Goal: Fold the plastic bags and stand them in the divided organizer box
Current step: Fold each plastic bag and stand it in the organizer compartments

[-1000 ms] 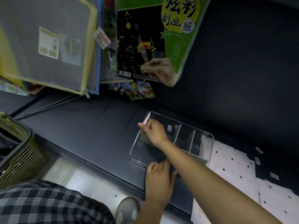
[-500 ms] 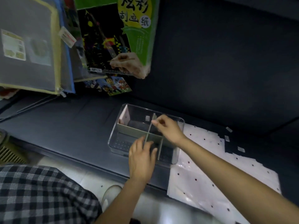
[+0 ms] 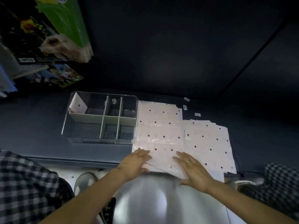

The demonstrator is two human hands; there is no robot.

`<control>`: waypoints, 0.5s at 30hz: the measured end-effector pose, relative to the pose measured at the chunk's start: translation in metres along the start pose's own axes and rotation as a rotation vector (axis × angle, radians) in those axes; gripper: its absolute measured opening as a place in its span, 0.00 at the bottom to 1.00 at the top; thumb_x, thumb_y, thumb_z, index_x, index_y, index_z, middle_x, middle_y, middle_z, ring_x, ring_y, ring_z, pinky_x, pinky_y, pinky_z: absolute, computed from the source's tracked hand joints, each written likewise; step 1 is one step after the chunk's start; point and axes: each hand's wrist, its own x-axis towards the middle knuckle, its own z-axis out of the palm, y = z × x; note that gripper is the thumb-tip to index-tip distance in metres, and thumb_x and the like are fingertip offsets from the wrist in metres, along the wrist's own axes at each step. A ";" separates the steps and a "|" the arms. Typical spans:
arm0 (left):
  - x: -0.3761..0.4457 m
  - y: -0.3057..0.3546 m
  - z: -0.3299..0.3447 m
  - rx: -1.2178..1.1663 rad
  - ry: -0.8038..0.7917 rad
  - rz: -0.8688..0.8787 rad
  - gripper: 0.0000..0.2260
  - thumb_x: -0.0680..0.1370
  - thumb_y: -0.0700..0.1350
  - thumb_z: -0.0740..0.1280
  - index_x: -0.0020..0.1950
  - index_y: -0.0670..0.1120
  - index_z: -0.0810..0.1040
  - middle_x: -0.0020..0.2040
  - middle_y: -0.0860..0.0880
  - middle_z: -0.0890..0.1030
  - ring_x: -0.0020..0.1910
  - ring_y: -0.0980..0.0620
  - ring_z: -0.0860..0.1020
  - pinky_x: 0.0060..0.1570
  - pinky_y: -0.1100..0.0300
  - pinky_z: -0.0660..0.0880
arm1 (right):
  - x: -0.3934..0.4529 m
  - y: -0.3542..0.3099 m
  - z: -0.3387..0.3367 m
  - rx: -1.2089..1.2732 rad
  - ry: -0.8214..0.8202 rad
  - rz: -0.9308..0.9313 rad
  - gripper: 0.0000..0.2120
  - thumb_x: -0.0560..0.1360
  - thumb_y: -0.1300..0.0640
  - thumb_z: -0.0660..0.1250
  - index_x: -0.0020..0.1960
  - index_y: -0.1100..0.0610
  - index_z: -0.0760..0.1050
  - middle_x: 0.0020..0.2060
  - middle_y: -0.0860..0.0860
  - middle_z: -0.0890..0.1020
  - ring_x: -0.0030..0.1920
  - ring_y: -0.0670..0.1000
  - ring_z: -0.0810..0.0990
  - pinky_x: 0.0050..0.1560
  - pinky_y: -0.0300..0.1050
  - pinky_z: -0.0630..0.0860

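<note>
Both flat hands, left hand (image 3: 135, 164) and right hand (image 3: 192, 168), are pressing apart on glossy dotted plastic bags (image 3: 161, 126); clear rectangular organizer box (image 3: 100, 139) is sitting beyond the left hand.

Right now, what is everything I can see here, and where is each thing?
organizer box: one, clear with pale dividers, on the dark shelf, left of the bags.
folded bag: one, pale pink, standing in the box's far-left compartment.
plastic bags: two flat stacks, pale pink with dark dots, right of the box.
stickers: three, white, behind the bags.
packets: several, colourful, hanging upper left.
left hand: flat on the near bag.
right hand: flat on the near bag.
</note>
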 end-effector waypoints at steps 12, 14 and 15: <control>0.018 0.020 -0.027 -0.244 0.059 -0.019 0.26 0.72 0.53 0.73 0.68 0.57 0.70 0.62 0.55 0.77 0.60 0.55 0.74 0.58 0.66 0.67 | 0.018 0.029 -0.050 0.871 0.112 0.096 0.14 0.75 0.60 0.66 0.32 0.51 0.73 0.28 0.45 0.71 0.30 0.43 0.67 0.33 0.38 0.64; 0.022 0.027 -0.042 -0.357 0.147 -0.055 0.21 0.74 0.49 0.72 0.66 0.57 0.72 0.50 0.55 0.79 0.49 0.55 0.77 0.56 0.60 0.73 | 0.027 0.033 -0.070 1.108 0.068 0.106 0.09 0.76 0.55 0.67 0.37 0.53 0.78 0.32 0.42 0.79 0.32 0.41 0.76 0.37 0.33 0.71; 0.023 0.030 -0.049 -0.394 0.228 -0.058 0.20 0.75 0.48 0.70 0.66 0.56 0.72 0.49 0.57 0.78 0.47 0.56 0.77 0.55 0.57 0.74 | 0.033 0.036 -0.077 1.212 0.045 0.134 0.07 0.76 0.53 0.67 0.42 0.54 0.80 0.38 0.43 0.83 0.37 0.42 0.81 0.40 0.33 0.75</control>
